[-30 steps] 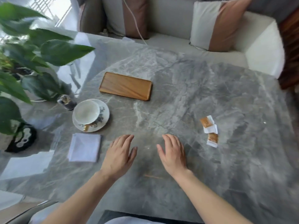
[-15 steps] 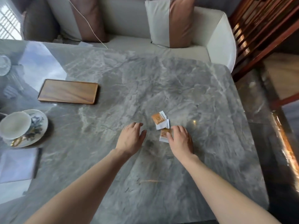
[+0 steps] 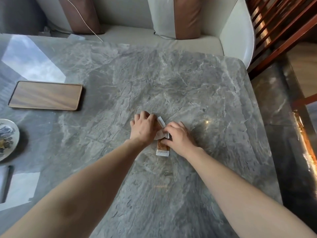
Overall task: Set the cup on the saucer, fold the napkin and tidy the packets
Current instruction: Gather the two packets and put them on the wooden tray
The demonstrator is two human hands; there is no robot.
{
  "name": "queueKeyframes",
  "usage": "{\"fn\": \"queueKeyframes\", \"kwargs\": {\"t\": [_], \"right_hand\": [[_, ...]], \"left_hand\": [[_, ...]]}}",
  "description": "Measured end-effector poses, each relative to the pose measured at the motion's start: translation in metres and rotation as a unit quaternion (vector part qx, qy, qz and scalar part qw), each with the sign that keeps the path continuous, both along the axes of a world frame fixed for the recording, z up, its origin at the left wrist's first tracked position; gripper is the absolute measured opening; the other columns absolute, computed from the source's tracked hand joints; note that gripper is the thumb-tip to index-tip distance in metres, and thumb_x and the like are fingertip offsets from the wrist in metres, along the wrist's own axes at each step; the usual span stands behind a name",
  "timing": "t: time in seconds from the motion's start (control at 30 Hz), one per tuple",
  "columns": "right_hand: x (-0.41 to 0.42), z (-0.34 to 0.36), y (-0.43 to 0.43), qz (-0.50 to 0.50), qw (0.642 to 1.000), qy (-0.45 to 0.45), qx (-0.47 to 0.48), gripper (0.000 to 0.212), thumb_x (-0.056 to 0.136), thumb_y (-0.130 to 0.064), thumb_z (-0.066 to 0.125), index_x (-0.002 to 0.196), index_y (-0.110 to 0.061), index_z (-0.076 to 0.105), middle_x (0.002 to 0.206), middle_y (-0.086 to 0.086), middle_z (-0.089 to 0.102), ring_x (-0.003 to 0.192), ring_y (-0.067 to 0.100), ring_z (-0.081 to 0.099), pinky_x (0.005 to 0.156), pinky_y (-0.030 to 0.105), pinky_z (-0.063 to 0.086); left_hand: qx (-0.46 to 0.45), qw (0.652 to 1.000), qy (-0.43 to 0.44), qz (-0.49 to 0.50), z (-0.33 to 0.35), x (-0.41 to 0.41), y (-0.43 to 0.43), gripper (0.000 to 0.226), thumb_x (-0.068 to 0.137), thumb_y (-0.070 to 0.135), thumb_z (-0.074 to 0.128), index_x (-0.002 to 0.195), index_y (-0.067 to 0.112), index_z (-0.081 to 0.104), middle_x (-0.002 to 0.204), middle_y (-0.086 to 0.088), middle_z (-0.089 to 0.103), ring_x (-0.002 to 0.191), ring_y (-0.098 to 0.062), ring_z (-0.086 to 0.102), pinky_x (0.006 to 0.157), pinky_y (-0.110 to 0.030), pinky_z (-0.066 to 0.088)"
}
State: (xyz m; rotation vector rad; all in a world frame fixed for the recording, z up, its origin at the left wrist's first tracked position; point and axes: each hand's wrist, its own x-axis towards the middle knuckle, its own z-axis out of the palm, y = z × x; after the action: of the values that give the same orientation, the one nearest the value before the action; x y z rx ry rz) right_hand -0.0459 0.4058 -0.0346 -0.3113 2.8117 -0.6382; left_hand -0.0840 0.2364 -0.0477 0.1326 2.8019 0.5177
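The grey marble table fills most of the frame, and my two bare forearms run up from the bottom corners to meet just right of centre. My left hand lies palm down, its fingers pressed together and curled over the left side of the packets, touching them. My right hand comes in from the other side, also palm down, its fingers bunched close on the right edge of the pile; whether they pinch a packet or only press on it I cannot tell, since the fingertips are hidden under the knuckles.

In the left middle of the frame lies a flat wooden tray, well apart from my hands. At the left edge, lower down, a slice of the patterned saucer shows, and below it, at the very edge, a sliver of the white napkin.

The packets sit between my hands in a small cluster: a white end pokes up at a tilt between the two hands, a crumpled pale one lies in the middle, and a brown packet with a white printed end sticks out toward the bottom of the frame, flat on the marble.
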Motion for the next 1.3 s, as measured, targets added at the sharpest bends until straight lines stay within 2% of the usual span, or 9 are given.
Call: {"fn": "queueKeyframes", "kwargs": {"t": [0.3,0.37,0.53,0.7,0.8,0.87,1.0,1.13,1.3], "right_hand": [[-0.002,-0.002,-0.002,0.016,1.0,0.021,-0.012,0.021,0.087,-0.029,0.072,0.103,-0.016,0.069,0.108,-0.004,0.062,0.103,0.022,0.048,0.085,0.041,0.047],[0.0,-0.002,0.0,0.032,0.999,0.039,0.002,0.018,0.091,-0.028,0.068,0.101,-0.013,0.069,0.106,-0.001,0.064,0.103,0.024,0.05,0.083,0.044,0.048],[0.004,0.0,0.006,0.031,0.998,0.051,-0.02,0.018,0.098,-0.026,0.059,0.092,-0.01,0.066,0.095,0.004,0.065,0.094,0.026,0.053,0.078,0.045,0.048],[0.008,-0.001,0.007,-0.089,0.989,0.006,-0.116,0.017,0.099,-0.021,0.057,0.092,-0.006,0.064,0.082,0.008,0.066,0.077,0.029,0.06,0.068,0.043,0.051],[0.013,-0.002,0.001,-0.198,0.962,-0.027,-0.187,0.017,0.1,-0.02,0.056,0.1,-0.007,0.067,0.08,0.003,0.068,0.071,0.024,0.064,0.067,0.038,0.053],[0.015,-0.001,-0.004,-0.25,0.937,-0.045,-0.238,0.016,0.1,-0.018,0.057,0.101,-0.007,0.069,0.077,0.002,0.069,0.061,0.017,0.063,0.063,0.035,0.053],[0.019,0.005,-0.014,-0.306,0.875,-0.106,-0.36,0.015,0.096,-0.015,0.066,0.105,-0.004,0.069,0.081,0.011,0.074,0.057,0.017,0.066,0.051,0.029,0.05],[0.024,0.014,-0.024,-0.304,0.827,-0.15,-0.449,0.011,0.09,-0.01,0.073,0.097,-0.014,0.065,0.073,0.005,0.077,0.059,0.017,0.072,0.049,0.023,0.052],[0.025,0.021,-0.037,-0.323,0.81,-0.141,-0.469,0.011,0.092,-0.014,0.068,0.096,-0.016,0.058,0.078,0.003,0.077,0.062,0.017,0.072,0.046,0.018,0.045]], "left_hand": [[0.112,0.991,-0.013,0.077,0.002,0.001,0.0,0.019,0.087,0.025,0.061,0.102,0.018,0.052,0.104,-0.006,0.061,0.105,-0.032,0.053,0.09,-0.046,0.039],[0.128,0.987,-0.022,0.095,0.004,0.002,-0.004,0.027,0.086,0.025,0.064,0.109,0.017,0.053,0.101,-0.005,0.066,0.105,-0.031,0.056,0.09,-0.044,0.038],[0.061,0.987,-0.026,0.143,0.004,0.005,-0.012,0.044,0.085,0.043,0.072,0.116,0.013,0.061,0.117,-0.012,0.058,0.113,-0.033,0.051,0.098,-0.046,0.042],[-0.012,0.986,-0.046,0.159,0.006,0.011,-0.013,0.044,0.09,0.05,0.064,0.111,0.012,0.066,0.121,-0.012,0.057,0.117,-0.034,0.048,0.099,-0.048,0.042],[0.039,0.984,-0.034,0.171,0.008,0.016,-0.015,0.036,0.089,0.043,0.066,0.101,0.01,0.064,0.113,-0.011,0.06,0.113,-0.034,0.051,0.091,-0.047,0.046],[0.103,0.975,-0.023,0.194,0.008,0.019,-0.019,0.023,0.087,0.032,0.07,0.089,0.012,0.058,0.098,-0.009,0.065,0.097,-0.033,0.06,0.074,-0.042,0.05],[0.245,0.929,-0.061,0.269,0.01,0.027,-0.026,0.032,0.084,0.025,0.079,0.105,0.01,0.059,0.097,-0.003,0.068,0.087,-0.026,0.066,0.069,-0.039,0.056],[0.425,0.834,-0.128,0.327,0.014,0.038,-0.028,0.013,0.09,0.016,0.075,0.091,0.004,0.069,0.09,-0.02,0.076,0.085,-0.039,0.074,0.076,-0.055,0.062],[0.538,0.738,-0.167,0.37,0.019,0.054,-0.032,0.013,0.095,0.009,0.066,0.097,-0.004,0.068,0.095,-0.024,0.074,0.084,-0.031,0.068,0.064,-0.032,0.054]]}}
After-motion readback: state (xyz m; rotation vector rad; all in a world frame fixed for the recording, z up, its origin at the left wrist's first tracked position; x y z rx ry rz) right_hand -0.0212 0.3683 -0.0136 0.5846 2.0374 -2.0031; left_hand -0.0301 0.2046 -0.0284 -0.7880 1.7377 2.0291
